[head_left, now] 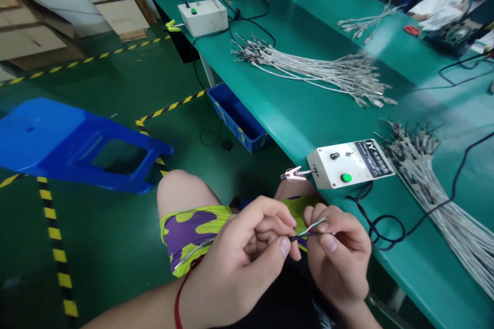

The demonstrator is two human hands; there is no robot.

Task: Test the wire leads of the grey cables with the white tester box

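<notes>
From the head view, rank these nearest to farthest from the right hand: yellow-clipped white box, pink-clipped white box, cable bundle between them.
From the right hand:
1. Pink-clipped white box: just beyond the hand, on the near part of the table.
2. Cable bundle: farther up, beyond that box.
3. Yellow-clipped white box: farthest, along the table's left edge.

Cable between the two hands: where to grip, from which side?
Likely the cable's dark section, just behind the split, pinched between thumb and fingertips from the side of the left hand: there it's one slim stem, while beyond it the thin wires diverge toward the right hand.
</notes>
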